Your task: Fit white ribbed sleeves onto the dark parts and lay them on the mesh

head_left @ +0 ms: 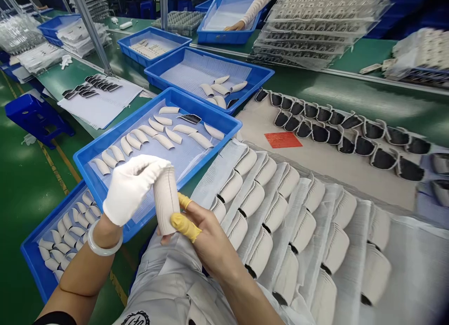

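Between my two hands is a cream, ribbed, curved shell piece [165,198], held upright with a thin dark line running down it. My left hand [131,187], in a white glove, is closed on its top end. My right hand [201,227], with yellow finger cots on the thumb and a finger, grips its lower right side. Just behind my hands, a blue tray [231,124] holds several similar cream pieces and one dark-faced piece. To my right, rows of cream shell pieces [257,252] lie between strips of white foam sheet [351,255].
At the lower left stands another blue tray [31,250] of shell pieces. Dark-faced pieces [321,131] line the bench beyond a red card [282,140]. A co-worker's hand [235,25] rests in a far tray [224,36]. A blue stool [35,114] stands left; a metal post [91,30] rises behind.
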`<state>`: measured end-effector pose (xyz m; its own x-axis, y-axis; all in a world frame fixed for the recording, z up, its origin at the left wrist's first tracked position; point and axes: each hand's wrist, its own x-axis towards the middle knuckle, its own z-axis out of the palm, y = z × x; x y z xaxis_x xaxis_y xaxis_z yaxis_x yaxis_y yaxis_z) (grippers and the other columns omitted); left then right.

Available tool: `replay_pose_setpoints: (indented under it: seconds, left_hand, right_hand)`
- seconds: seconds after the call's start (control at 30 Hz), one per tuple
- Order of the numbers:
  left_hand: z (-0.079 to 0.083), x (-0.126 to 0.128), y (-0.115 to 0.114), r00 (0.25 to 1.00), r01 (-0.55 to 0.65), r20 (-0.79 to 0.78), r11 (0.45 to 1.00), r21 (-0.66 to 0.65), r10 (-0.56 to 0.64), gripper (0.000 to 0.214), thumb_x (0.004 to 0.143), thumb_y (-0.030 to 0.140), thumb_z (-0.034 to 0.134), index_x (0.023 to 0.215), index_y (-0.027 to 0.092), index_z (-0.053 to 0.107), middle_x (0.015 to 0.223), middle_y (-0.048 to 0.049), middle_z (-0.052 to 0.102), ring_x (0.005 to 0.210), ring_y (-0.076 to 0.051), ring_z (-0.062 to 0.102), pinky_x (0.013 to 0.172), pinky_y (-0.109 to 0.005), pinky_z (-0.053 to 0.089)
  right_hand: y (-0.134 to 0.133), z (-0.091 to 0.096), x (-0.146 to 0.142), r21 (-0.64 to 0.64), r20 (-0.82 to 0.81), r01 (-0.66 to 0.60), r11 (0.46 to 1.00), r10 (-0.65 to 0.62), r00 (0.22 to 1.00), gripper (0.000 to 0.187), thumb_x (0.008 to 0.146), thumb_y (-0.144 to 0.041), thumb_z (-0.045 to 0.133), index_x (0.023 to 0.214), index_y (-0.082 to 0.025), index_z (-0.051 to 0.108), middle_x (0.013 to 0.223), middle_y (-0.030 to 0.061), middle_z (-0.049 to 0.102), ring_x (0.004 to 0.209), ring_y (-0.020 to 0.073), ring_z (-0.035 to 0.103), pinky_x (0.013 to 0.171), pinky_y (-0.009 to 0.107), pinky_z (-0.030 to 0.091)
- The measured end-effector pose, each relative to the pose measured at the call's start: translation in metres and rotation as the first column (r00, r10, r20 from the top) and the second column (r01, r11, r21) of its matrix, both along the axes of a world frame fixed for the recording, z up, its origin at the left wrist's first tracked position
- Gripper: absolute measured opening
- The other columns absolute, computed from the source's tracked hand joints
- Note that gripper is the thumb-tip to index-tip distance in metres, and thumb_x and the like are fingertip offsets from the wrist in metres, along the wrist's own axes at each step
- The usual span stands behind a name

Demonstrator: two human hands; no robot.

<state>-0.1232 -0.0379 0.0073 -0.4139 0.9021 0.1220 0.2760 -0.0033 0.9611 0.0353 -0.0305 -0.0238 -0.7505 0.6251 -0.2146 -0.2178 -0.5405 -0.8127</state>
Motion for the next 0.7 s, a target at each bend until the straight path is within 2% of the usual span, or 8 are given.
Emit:
replay_pose_setpoints:
  seconds: [0.1,0.17,0.27,0.37,0.47,0.57,0.7]
  left_hand:
    - [0.000,-0.007,-0.003,0.972,0.116,0.217,0.987,-0.108,-0.091,0.032,0.086,0.045,0.053,0.087,0.018,0.072,0.045,0.0046,0.045,0.037,-0.006,0.036,0.036,-0.020,0.031]
    - [0.000,-0.009,-0.005,0.957,0.173,0.254,0.980,-0.099,-0.143,0.039,0.087,0.049,0.049,0.091,0.018,0.071,0.046,0.0042,0.045,0.037,-0.007,0.036,0.037,-0.021,0.031]
    - [0.002,-0.004,-0.008,0.973,0.150,0.184,0.987,-0.060,-0.137,0.031,0.077,0.046,0.065,0.090,0.018,0.069,0.065,0.0003,0.058,0.054,-0.010,0.051,0.050,-0.022,0.044]
    - [0.004,0.003,-0.007,0.996,0.052,0.073,0.997,-0.062,-0.047,0.026,0.064,0.033,0.078,0.081,0.018,0.066,0.081,-0.0018,0.064,0.073,-0.015,0.060,0.066,-0.024,0.051]
    - [0.004,0.004,-0.006,0.997,0.011,0.080,0.999,-0.048,-0.007,0.016,0.073,0.032,0.069,0.071,0.018,0.063,0.070,-0.0001,0.060,0.059,-0.011,0.054,0.054,-0.021,0.047]
    - [0.001,0.000,-0.006,0.985,0.025,0.171,0.998,-0.059,-0.015,0.021,0.078,0.037,0.064,0.073,0.017,0.064,0.054,0.0029,0.052,0.043,-0.007,0.043,0.040,-0.019,0.038]
    - [-0.002,-0.004,-0.009,0.967,0.063,0.251,0.995,-0.082,-0.041,0.029,0.079,0.045,0.062,0.078,0.017,0.066,0.048,0.0034,0.049,0.039,-0.007,0.041,0.037,-0.019,0.035]
  right_hand:
    - [0.001,-0.003,0.004,-0.047,-0.079,-0.046,0.998,0.042,0.996,0.048,0.079,-0.046,0.067,0.116,-0.016,0.061,0.070,0.0012,0.066,0.055,0.0130,0.061,0.061,0.029,0.049]
    - [0.001,-0.005,0.004,-0.075,-0.107,-0.068,0.995,0.059,0.992,0.051,0.078,-0.048,0.068,0.116,-0.016,0.061,0.068,0.0013,0.065,0.054,0.0131,0.060,0.059,0.028,0.048]
    - [0.000,-0.009,0.003,-0.083,-0.113,-0.053,0.995,0.044,0.993,0.053,0.077,-0.049,0.068,0.117,-0.015,0.061,0.069,0.0016,0.065,0.055,0.0136,0.059,0.057,0.027,0.046]
    - [0.000,-0.010,0.001,-0.056,-0.071,-0.006,0.998,0.002,0.997,0.054,0.075,-0.049,0.070,0.117,-0.016,0.061,0.067,0.0006,0.064,0.057,0.0145,0.058,0.059,0.028,0.046]
    - [0.000,-0.009,0.000,-0.028,-0.033,0.022,0.999,-0.023,0.999,0.053,0.074,-0.047,0.072,0.117,-0.017,0.061,0.062,-0.0012,0.061,0.059,0.0152,0.056,0.060,0.029,0.044]
    - [-0.001,-0.008,0.001,-0.039,-0.051,0.015,0.999,-0.017,0.999,0.048,0.077,-0.048,0.069,0.113,-0.017,0.063,0.063,-0.0008,0.060,0.059,0.0146,0.054,0.060,0.028,0.042]
    - [-0.002,-0.008,0.001,-0.076,-0.102,-0.019,0.997,0.011,0.995,0.046,0.077,-0.053,0.066,0.103,-0.014,0.066,0.065,0.0017,0.060,0.054,0.0131,0.051,0.056,0.027,0.039]
